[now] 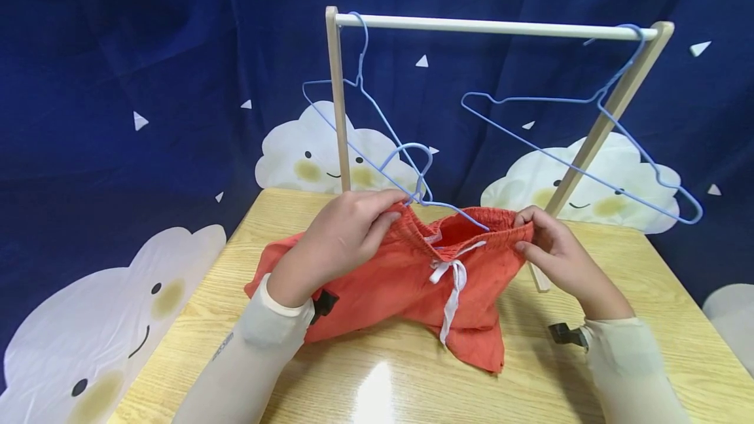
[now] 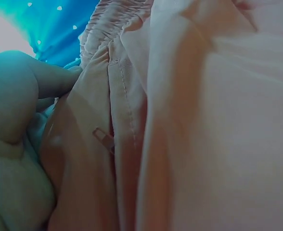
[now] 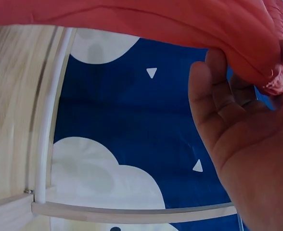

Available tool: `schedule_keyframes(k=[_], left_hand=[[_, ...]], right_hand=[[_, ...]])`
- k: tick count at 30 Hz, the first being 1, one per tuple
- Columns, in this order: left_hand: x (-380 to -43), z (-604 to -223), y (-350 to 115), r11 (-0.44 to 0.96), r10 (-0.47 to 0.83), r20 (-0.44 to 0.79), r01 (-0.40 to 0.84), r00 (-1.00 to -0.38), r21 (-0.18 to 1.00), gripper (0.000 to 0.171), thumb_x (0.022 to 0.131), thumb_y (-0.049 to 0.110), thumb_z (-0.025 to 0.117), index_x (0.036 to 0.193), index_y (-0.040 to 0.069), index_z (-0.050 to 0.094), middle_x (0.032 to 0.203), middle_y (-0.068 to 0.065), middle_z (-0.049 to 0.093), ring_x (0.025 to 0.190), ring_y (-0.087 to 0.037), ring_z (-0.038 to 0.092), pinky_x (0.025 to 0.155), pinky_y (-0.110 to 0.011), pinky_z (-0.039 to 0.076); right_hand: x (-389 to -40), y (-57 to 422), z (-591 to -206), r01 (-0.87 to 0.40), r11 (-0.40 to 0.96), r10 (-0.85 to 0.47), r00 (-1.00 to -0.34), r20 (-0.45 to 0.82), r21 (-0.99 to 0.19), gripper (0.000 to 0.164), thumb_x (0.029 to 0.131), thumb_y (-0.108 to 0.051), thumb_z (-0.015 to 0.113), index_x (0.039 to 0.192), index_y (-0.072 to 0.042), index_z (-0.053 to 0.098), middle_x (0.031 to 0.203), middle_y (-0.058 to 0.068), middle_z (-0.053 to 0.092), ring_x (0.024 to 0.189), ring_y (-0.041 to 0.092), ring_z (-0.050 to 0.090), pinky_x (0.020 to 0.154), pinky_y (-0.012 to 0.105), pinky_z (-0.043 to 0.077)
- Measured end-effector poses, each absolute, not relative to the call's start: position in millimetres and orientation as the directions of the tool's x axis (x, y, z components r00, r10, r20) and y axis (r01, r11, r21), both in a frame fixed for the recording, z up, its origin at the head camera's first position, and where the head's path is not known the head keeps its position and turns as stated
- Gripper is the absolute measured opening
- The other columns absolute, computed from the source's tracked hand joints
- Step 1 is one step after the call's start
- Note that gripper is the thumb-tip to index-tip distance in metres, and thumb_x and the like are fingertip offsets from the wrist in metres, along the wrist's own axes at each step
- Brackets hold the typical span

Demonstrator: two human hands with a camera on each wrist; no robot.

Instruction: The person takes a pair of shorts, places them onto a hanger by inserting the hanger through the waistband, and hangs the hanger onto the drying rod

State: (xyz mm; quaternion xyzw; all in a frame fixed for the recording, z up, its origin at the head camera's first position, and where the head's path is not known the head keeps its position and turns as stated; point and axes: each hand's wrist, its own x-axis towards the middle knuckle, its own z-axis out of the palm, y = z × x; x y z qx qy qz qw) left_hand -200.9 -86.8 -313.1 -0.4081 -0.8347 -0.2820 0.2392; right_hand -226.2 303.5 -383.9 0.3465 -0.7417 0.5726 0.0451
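In left wrist view only: zipper pull [image 2: 106,141]

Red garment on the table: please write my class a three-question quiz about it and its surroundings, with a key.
1. How many blue hangers hang from the rack's bar?
2. True or false: the left hand and right hand both hold the red garment near its waistband.
3. What reaches into the waistband's opening?

Key: 1. Two. 2. True. 3. A third blue hanger.
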Motion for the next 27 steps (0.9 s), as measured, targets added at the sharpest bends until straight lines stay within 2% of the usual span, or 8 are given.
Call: schedule_keyframes(k=[3, 7, 9, 14, 18, 23, 27], left_hand=[[-201, -313, -86, 0.507, 0.544, 0.631, 0.816, -0.554, 0.280, 0.027, 0.105, 0.007, 0.070, 0.131, 0.002, 0.073, 0.108, -0.005, 0.080, 0.090, -0.016, 0.073, 0.084, -0.032, 0.063], [-200, -312, -86, 0.512, 0.538, 0.634, 0.813, -0.556, 0.278, 0.026, 0.106, 0.007, 0.069, 0.131, 0.002, 0.073, 0.105, -0.005, 0.079, 0.085, -0.015, 0.070, 0.080, -0.030, 0.062], [-200, -312, -86, 0.514, 0.534, 0.640, 0.813, -0.553, 0.274, 0.027, 0.106, 0.008, 0.069, 0.132, 0.002, 0.072, 0.104, -0.005, 0.079, 0.085, -0.015, 0.069, 0.079, -0.030, 0.061], [-200, -312, -86, 0.511, 0.532, 0.649, 0.817, -0.544, 0.267, 0.027, 0.106, 0.007, 0.068, 0.132, 0.002, 0.072, 0.101, -0.004, 0.078, 0.083, -0.015, 0.067, 0.078, -0.030, 0.060], [-200, -313, -86, 0.509, 0.527, 0.652, 0.817, -0.546, 0.272, 0.027, 0.106, 0.007, 0.068, 0.132, 0.001, 0.072, 0.102, -0.005, 0.078, 0.083, -0.015, 0.067, 0.078, -0.030, 0.060], [-199, -312, -85, 0.509, 0.520, 0.657, 0.816, -0.545, 0.274, 0.027, 0.106, 0.007, 0.069, 0.131, 0.001, 0.072, 0.108, -0.007, 0.080, 0.088, -0.016, 0.071, 0.082, -0.032, 0.062], [-200, -313, -84, 0.506, 0.523, 0.658, 0.819, -0.542, 0.272, 0.026, 0.106, 0.007, 0.068, 0.131, 0.001, 0.073, 0.107, -0.007, 0.080, 0.087, -0.016, 0.071, 0.082, -0.031, 0.062]], right_hand=[[-226, 301, -384, -0.571, 0.068, -0.425, -0.759, 0.494, -0.818, 0.033, 0.098, 0.025, 0.052, 0.128, 0.012, 0.049, 0.108, 0.005, 0.066, 0.087, 0.012, 0.070, 0.070, 0.023, 0.062], [-226, 300, -384, -0.553, 0.040, -0.348, -0.788, 0.508, -0.832, 0.049, 0.096, 0.026, 0.057, 0.142, 0.010, 0.047, 0.116, 0.002, 0.074, 0.095, 0.011, 0.073, 0.076, 0.023, 0.064], [-227, 299, -384, -0.540, 0.047, -0.305, -0.809, 0.503, -0.840, 0.046, 0.096, 0.025, 0.060, 0.139, 0.009, 0.053, 0.114, 0.000, 0.077, 0.095, 0.008, 0.075, 0.079, 0.022, 0.063], [-225, 297, -384, -0.538, 0.145, -0.250, -0.832, 0.495, -0.831, 0.028, 0.098, 0.019, 0.064, 0.124, 0.013, 0.067, 0.104, -0.003, 0.079, 0.084, 0.007, 0.075, 0.079, 0.019, 0.062], [-224, 297, -385, -0.562, 0.196, -0.273, -0.818, 0.506, -0.803, 0.023, 0.101, 0.016, 0.062, 0.123, 0.014, 0.068, 0.104, -0.004, 0.079, 0.084, 0.006, 0.075, 0.079, 0.019, 0.062], [-225, 296, -385, -0.598, 0.174, -0.322, -0.785, 0.529, -0.782, 0.022, 0.104, 0.015, 0.055, 0.123, 0.013, 0.067, 0.107, -0.003, 0.076, 0.087, 0.006, 0.073, 0.080, 0.018, 0.061], [-223, 292, -385, -0.596, 0.141, -0.356, -0.776, 0.521, -0.791, 0.023, 0.108, 0.013, 0.049, 0.125, 0.013, 0.065, 0.108, -0.001, 0.075, 0.088, 0.007, 0.072, 0.081, 0.018, 0.060]])
